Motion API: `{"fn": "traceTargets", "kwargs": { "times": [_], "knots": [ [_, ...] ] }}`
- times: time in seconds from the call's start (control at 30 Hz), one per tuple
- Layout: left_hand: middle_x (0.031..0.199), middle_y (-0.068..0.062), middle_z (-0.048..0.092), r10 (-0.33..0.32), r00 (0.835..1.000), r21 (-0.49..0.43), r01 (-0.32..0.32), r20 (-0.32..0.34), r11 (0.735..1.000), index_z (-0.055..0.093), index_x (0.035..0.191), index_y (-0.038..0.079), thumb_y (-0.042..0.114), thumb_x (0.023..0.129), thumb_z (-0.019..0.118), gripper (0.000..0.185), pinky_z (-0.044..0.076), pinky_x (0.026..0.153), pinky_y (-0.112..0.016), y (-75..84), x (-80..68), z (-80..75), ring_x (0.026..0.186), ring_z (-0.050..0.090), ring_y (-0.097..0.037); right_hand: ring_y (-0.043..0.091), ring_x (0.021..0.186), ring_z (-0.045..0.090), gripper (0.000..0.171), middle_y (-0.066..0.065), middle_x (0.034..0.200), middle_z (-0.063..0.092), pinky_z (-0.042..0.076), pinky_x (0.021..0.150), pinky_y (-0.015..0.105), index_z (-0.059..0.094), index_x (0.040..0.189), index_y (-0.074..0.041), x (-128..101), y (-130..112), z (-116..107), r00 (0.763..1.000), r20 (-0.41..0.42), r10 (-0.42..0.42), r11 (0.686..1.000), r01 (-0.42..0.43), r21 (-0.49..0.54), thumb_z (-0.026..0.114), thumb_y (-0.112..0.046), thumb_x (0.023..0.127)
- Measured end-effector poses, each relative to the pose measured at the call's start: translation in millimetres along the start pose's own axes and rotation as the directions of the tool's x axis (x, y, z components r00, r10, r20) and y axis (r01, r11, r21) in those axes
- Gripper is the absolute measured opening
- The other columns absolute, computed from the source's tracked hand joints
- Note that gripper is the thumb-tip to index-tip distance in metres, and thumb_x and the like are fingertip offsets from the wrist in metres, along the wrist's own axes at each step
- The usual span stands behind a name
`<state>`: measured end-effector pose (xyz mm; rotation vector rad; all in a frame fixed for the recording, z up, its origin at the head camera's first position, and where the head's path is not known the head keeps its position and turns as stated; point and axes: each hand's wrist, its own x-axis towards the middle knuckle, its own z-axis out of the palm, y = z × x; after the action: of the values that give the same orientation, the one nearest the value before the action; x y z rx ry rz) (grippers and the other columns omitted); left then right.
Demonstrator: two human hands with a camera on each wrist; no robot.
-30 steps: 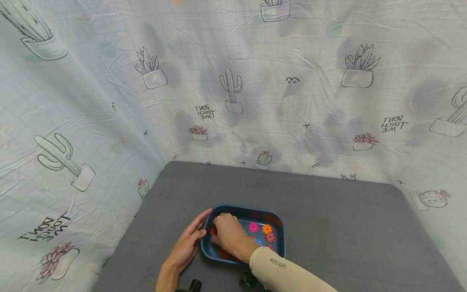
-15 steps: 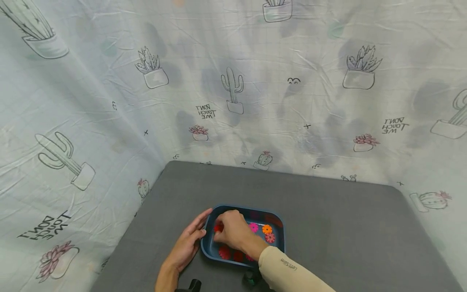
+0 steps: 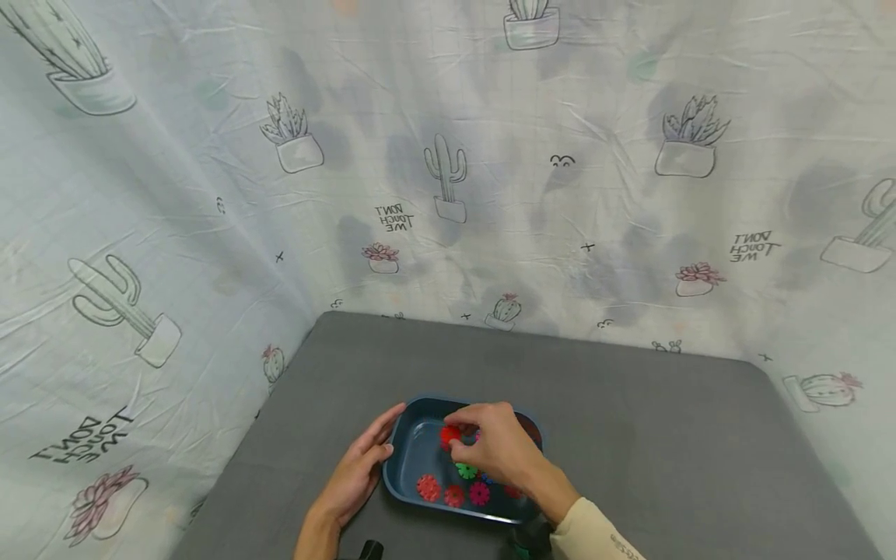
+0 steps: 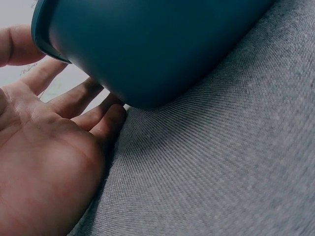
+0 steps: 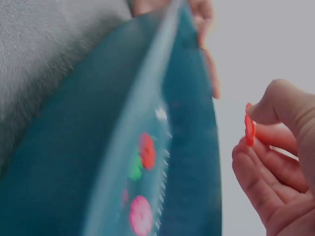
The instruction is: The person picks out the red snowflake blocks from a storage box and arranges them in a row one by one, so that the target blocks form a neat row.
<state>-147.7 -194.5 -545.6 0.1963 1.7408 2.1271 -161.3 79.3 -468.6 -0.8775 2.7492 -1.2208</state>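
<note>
A dark blue-teal rectangular tray [image 3: 414, 457] sits on the grey table, holding several flower-shaped plastic discs. My left hand [image 3: 353, 474] lies along the tray's left end, fingers extended against the outer wall and thumb at the rim. Over the tray, my right hand [image 3: 502, 447] pinches a red flower-shaped disc [image 5: 250, 125] between thumb and fingers. Below it in the tray lie a green disc [image 3: 467, 471], a pink disc [image 3: 479, 493] and red discs [image 3: 428, 488] along the near side. The right hand hides part of the tray's contents.
A grey cloth-covered table [image 3: 630, 435] extends behind the tray and to both sides. Pale fabric curtains [image 3: 504, 233] printed with cacti hang at the back and sides. Dark objects [image 3: 525, 537] show by the near edge, partly behind the right forearm.
My right hand has moved right and up from the tray's left end, bringing the red flower-shaped disc with it. The left hand stays at the tray's left side.
</note>
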Motion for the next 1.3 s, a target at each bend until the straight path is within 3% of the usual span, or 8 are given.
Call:
{"fn": "traceTargets", "kwargs": {
  "times": [0.13,0.37,0.77,0.93,1.07,1.3],
  "knots": [
    [0.166,0.005,0.021,0.0,1.0,0.003,0.0,-0.004,1.0,0.036,0.156,0.029,0.007,0.101,0.041,0.059,0.035,0.107,-0.017,-0.7,-0.4,0.0,0.153,0.011,-0.017,0.004,0.091,0.068,0.029,-0.012,0.107,0.074,0.058,0.079,0.034,0.077,0.112,-0.023,-20,5,-21,0.998,-0.062,-0.003,1.0,0.004,0.027,0.077,-0.017,0.084],
    [0.168,0.001,0.018,0.029,0.999,0.0,-0.029,0.024,1.0,0.033,0.158,0.026,0.009,0.102,0.043,0.059,0.037,0.106,-0.017,-0.9,-0.5,-1.6,0.155,0.008,-0.023,0.0,0.09,0.068,0.034,-0.019,0.109,0.071,0.058,0.08,0.031,0.077,0.11,-0.028,-58,21,-53,0.981,-0.186,0.054,0.998,-0.047,0.041,0.081,-0.012,0.081],
    [0.168,0.0,0.017,0.024,0.999,0.01,-0.024,0.022,1.0,0.032,0.158,0.025,0.01,0.102,0.044,0.059,0.037,0.105,-0.016,-0.5,-1.6,-0.6,0.155,0.007,-0.025,0.005,0.086,0.071,0.04,-0.005,0.105,0.075,0.055,0.078,0.018,0.076,0.111,-0.023,-124,55,-96,0.909,-0.412,0.062,0.998,-0.069,-0.002,0.082,-0.001,0.078],
    [0.165,0.006,0.023,-0.004,1.0,0.006,0.004,-0.022,1.0,0.037,0.155,0.029,0.009,0.101,0.045,0.059,0.038,0.104,-0.016,1.3,-1.5,1.6,0.154,0.013,-0.019,0.007,0.087,0.072,0.039,0.002,0.103,0.076,0.055,0.077,0.017,0.075,0.111,-0.019,-153,68,-109,0.877,-0.467,0.114,0.993,-0.12,0.018,0.082,0.001,0.078],
    [0.163,0.009,0.027,-0.018,0.999,0.001,0.018,-0.041,1.0,0.04,0.153,0.032,0.009,0.1,0.046,0.059,0.039,0.104,-0.017,2.3,-1.7,2.5,0.152,0.017,-0.016,0.004,0.086,0.072,0.038,-0.003,0.101,0.077,0.055,0.075,0.016,0.076,0.108,-0.021,-168,75,-115,0.855,-0.488,0.178,0.979,-0.203,0.001,0.083,-0.001,0.077],
    [0.163,0.01,0.028,-0.026,0.999,-0.007,0.026,-0.042,1.0,0.04,0.153,0.033,0.01,0.1,0.047,0.059,0.039,0.104,-0.018,2.3,-2.5,3.0,0.152,0.018,-0.015,0.001,0.083,0.071,0.037,-0.002,0.096,0.077,0.052,0.076,0.01,0.077,0.106,-0.014,-174,85,-113,0.86,-0.492,0.136,0.981,-0.186,-0.053,0.085,0.001,0.074]
  ]
}}
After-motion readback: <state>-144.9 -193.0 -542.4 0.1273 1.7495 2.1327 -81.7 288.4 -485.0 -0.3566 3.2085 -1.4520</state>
